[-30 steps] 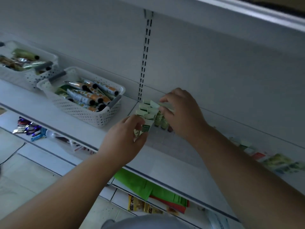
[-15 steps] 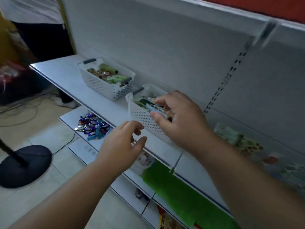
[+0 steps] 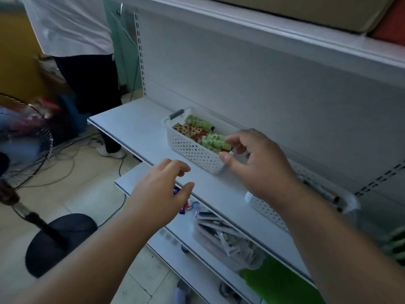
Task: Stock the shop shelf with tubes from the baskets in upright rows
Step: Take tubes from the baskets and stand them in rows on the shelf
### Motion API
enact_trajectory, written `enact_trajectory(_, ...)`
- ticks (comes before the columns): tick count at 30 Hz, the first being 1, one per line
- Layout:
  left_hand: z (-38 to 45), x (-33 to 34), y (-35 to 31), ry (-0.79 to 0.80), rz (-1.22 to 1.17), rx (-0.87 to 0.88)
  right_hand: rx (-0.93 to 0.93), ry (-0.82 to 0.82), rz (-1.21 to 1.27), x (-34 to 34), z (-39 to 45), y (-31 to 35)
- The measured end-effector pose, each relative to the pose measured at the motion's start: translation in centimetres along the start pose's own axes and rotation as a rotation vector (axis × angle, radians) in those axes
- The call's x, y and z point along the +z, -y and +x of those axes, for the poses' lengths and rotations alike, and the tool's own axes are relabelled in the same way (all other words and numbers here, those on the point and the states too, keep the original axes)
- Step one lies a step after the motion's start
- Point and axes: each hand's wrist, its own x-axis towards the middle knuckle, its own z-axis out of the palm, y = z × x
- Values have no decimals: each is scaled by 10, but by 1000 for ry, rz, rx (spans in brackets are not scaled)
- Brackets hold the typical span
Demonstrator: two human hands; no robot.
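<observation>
Swung further left since half a second ago, so that the far white perforated basket (image 3: 192, 148), earlier small and distant, now sits in the middle of the view on the white shelf (image 3: 135, 126). Right hand (image 3: 258, 163) now reaching over the right end of this basket, no longer over the nearer basket (image 3: 269, 209), which lies under the right forearm. Thumb and fingers of the right hand curved and apart, close to the green patterned tubes (image 3: 213, 140); cannot tell whether a tube is already pinched. Left hand (image 3: 162, 191) hovering above the front edge of the shelf, fingers loosely bent, thumb apart, holding nothing. Tubes lying flat inside the far basket, some green, some with orange and red pattern, black caps toward the back wall. Grey handle (image 3: 176, 114) at the left end of the basket. On the lower shelf (image 3: 175, 240), small purple packets (image 3: 180, 207) and flat white packs (image 3: 217, 224). Farther left, a standing person in white shirt (image 3: 72, 25) and a floor fan (image 3: 24, 137) with a round black base.
</observation>
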Motion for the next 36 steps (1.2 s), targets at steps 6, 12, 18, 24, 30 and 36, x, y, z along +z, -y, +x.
enact_trajectory(6, 69, -8, 35, 14, 24, 65, 1, -34, -87, 34, 89, -31)
enact_trajectory(12, 124, -17, 64, 20, -50, 146, 143, 167, -236, 70, 153, -63)
enact_trajectory(18, 184, -11, 94, 75, -139, 349, 357, 390, -477, 97, 180, -78)
enact_trajectory(24, 238, -9, 119, 164, -192, 546, 570, 426, -614, 117, 187, -77)
enact_trajectory(30, 256, 4, 118, 265, -236, 681, 590, 209, -633, 115, 175, -66)
enact_trajectory(36, 285, 31, 94, 379, -157, 766, 626, -422, -62, 90, 128, 2)
